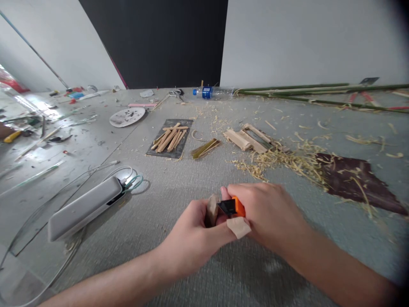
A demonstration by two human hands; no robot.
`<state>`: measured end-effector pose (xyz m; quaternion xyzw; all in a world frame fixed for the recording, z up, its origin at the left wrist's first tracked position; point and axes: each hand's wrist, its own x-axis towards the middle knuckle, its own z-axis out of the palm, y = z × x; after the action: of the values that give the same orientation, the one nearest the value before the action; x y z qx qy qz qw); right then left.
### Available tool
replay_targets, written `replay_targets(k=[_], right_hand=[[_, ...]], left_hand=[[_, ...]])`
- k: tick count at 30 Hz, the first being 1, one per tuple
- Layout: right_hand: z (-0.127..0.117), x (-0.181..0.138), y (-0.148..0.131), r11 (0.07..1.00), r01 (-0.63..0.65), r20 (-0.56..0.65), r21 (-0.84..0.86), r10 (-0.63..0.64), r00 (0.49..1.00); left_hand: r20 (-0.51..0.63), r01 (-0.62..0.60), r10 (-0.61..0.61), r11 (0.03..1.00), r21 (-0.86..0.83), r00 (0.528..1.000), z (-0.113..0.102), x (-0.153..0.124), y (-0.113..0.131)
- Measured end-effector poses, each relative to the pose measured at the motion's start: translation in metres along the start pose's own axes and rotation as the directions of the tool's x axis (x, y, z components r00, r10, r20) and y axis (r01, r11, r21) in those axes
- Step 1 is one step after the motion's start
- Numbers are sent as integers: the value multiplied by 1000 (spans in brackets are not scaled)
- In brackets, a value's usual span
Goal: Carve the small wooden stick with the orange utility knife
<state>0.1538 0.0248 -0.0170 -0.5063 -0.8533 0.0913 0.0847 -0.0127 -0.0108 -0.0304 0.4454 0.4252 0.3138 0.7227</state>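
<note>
— While the left hand (191,238) pinches a small wood block (211,209) between thumb and fingers, what is the right hand (271,213) doing?

— It is closed around an orange-handled knife (239,206), with the dark blade set against the block's edge. Both hands meet low in the middle of the view, just above the grey surface (191,179). A trimming cut on the block seems to be the step in hand.

— What would a further stroke call for?

— A short, controlled push, judging by the grip. The left thumb, wrapped in a plaster (239,227), lies right beside the blade, so it looks most at risk.

— And what lies around?

— To the left is a grey power bank (84,207) with cables plugged in. Farther off are a dark mat (177,152) bearing wooden sticks (169,138), greenish strips (204,148), a small slatted frame (249,138), a drift of shavings (287,160) and a dark sheet (358,179). Bamboo poles (303,91) and a bottle (207,92) lie by the wall. Nothing stands between the hands and the block.
</note>
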Motion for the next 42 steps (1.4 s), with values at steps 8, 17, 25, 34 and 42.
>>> replay_targets(k=[8,17,25,34,42], right_hand=[[-4,-1,-3,999,-37,93,-14,39,995],[-6,0,-4,999,-35,142,13,33,989],[-8,-1,-5,999,-30,139,26,27,990],[-3,-3,-13,986,-166,29,-27,167,986],[-8,8,4,929,-344,-157,-135,322,933]], left_hand=[[-12,-33,35,991,129,999,3,-2,2],[15,-40,39,991,128,999,2,-1,-1],[7,-105,105,981,162,994,5,-3,-2],[-83,-108,110,994,36,990,20,-8,-20],[6,89,-89,996,4,996,25,-2,-21]])
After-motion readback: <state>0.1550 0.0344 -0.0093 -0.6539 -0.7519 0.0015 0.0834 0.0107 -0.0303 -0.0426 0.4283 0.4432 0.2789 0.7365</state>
